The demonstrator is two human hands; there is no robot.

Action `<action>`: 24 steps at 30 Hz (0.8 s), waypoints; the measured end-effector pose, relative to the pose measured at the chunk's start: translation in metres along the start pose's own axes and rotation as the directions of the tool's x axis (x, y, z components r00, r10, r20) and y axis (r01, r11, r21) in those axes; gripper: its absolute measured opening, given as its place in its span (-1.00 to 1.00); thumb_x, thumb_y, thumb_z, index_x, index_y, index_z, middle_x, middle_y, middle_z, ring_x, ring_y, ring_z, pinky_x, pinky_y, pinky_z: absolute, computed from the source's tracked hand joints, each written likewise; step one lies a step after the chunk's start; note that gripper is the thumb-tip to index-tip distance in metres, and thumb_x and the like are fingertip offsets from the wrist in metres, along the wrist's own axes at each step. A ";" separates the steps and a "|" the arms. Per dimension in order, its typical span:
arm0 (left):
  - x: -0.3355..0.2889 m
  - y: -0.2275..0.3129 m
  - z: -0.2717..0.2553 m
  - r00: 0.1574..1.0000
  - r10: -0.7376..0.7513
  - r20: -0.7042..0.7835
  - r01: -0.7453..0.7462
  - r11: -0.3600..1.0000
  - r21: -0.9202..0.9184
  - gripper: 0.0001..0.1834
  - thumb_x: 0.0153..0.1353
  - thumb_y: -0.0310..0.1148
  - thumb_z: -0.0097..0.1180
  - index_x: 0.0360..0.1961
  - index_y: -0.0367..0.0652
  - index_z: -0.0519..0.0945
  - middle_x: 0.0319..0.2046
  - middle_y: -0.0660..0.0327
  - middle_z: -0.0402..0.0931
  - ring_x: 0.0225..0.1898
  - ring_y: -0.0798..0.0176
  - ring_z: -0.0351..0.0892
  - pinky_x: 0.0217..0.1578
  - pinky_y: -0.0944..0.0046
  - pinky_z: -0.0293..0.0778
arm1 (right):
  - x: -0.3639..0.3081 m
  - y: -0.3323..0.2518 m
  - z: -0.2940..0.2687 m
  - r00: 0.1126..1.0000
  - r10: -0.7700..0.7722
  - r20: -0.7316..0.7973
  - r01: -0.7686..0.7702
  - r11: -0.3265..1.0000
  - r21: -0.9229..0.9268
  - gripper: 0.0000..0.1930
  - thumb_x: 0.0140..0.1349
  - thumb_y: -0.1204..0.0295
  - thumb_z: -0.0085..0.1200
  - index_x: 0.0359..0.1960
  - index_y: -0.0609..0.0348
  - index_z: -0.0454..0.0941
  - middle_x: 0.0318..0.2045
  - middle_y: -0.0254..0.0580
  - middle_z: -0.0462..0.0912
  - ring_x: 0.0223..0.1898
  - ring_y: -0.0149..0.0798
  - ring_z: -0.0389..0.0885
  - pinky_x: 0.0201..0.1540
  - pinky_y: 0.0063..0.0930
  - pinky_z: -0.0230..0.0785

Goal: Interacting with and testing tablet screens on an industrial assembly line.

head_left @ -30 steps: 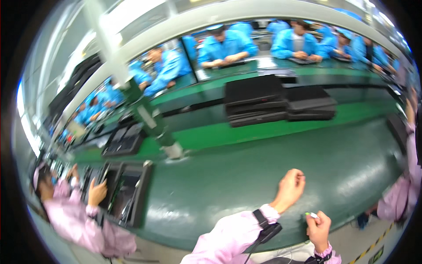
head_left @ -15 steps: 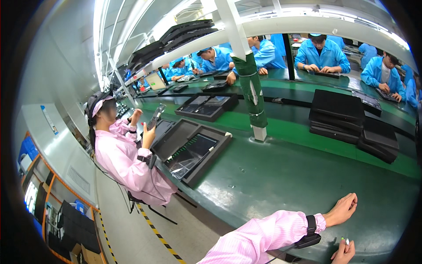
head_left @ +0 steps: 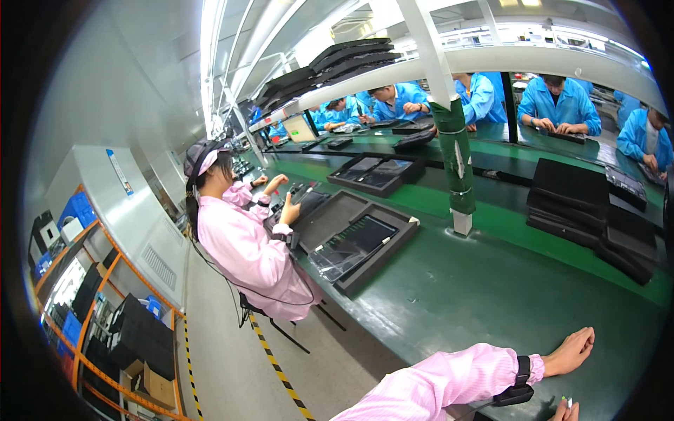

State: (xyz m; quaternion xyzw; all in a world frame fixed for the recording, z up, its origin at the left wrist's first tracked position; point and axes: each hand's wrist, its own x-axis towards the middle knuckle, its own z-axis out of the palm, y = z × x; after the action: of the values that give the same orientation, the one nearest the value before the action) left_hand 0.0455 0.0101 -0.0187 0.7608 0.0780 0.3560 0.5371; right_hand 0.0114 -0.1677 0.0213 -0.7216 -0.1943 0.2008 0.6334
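Observation:
My left hand (head_left: 572, 351) rests on the green-topped workbench (head_left: 435, 309), its fingers curled in and nothing seen in them. Pink striped cloth covers that arm, and a black strap with a small black box (head_left: 518, 382) is round the wrist. At the lower edge, only the fingers of my right hand (head_left: 567, 412) show, pinched together. Something tiny, white and green, shows at the fingertips; I cannot tell whether it is an object or nails. Farther left along the bench lies a black foam tray (head_left: 349, 282) with a dark flat panel (head_left: 361, 242), well apart from my hands.
A person in pink (head_left: 242, 252) sits at the left beside the tray. A green-wrapped post (head_left: 455, 151) rises from the bench. Stacked black foam trays (head_left: 567, 196) stand at the right. People in blue (head_left: 558, 105) work across the bench. Orange shelving (head_left: 105, 337) is far left.
My view has turned left, so the scene sits farther right. The person in pink has lowered a held device toward the bench. Less of my right hand shows; my left stays on the bench.

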 end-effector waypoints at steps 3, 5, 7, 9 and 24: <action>0.001 0.001 0.000 1.000 0.023 -0.018 -0.023 1.000 -0.006 -0.87 0.07 -0.62 -0.06 -0.40 -0.29 0.25 -0.47 0.06 0.31 -0.47 0.08 0.39 -0.44 0.17 0.33 | 0.000 0.002 -0.001 1.000 -0.024 0.004 0.024 0.999 -0.027 -0.80 0.20 0.52 0.00 -0.59 0.17 0.33 -0.70 -0.46 0.32 -0.72 -0.61 0.17 -0.69 -0.67 -0.02; 0.000 0.003 0.000 1.000 0.019 -0.011 -0.019 1.000 -0.012 -0.87 0.07 -0.62 -0.06 -0.40 -0.30 0.25 -0.47 0.06 0.31 -0.47 0.08 0.39 -0.44 0.17 0.33 | 0.000 0.005 -0.001 0.998 -0.056 -0.005 0.056 0.998 0.008 -0.84 0.20 0.52 -0.01 -0.55 0.20 0.38 -0.72 -0.45 0.32 -0.73 -0.61 0.18 -0.69 -0.67 -0.01; -0.002 0.005 0.000 1.000 0.011 -0.017 -0.011 1.000 -0.018 -0.87 0.07 -0.62 -0.06 -0.40 -0.30 0.25 -0.47 0.05 0.31 -0.47 0.08 0.40 -0.43 0.17 0.34 | 0.000 0.007 -0.002 0.999 -0.038 -0.004 0.039 0.999 0.029 -0.86 0.20 0.52 -0.01 -0.52 0.22 0.41 -0.71 -0.44 0.33 -0.73 -0.61 0.19 -0.69 -0.67 -0.01; -0.001 0.005 -0.001 1.000 -0.007 0.013 0.008 1.000 -0.009 -0.88 0.09 -0.60 -0.06 -0.38 -0.30 0.26 -0.45 0.06 0.32 -0.45 0.10 0.41 -0.41 0.18 0.34 | -0.001 0.007 -0.003 1.000 -0.020 -0.001 0.020 0.998 0.051 -0.88 0.20 0.52 -0.02 -0.49 0.25 0.44 -0.71 -0.43 0.35 -0.73 -0.62 0.20 -0.69 -0.67 0.00; 0.003 0.005 -0.005 0.999 -0.030 0.028 0.029 0.999 0.013 -0.89 0.11 -0.58 -0.06 -0.37 -0.29 0.27 -0.46 0.09 0.33 -0.46 0.14 0.42 -0.40 0.20 0.35 | 0.005 0.014 -0.003 0.998 -0.053 0.042 0.052 0.998 0.021 -0.92 0.20 0.59 -0.07 -0.35 0.33 0.47 -0.59 -0.37 0.47 -0.71 -0.62 0.21 -0.69 -0.69 0.00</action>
State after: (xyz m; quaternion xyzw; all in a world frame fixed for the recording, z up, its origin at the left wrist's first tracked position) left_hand 0.0429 0.0132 -0.0122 0.7680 0.0838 0.3367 0.5383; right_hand 0.0178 -0.1698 0.0072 -0.7055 -0.2243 0.2013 0.6414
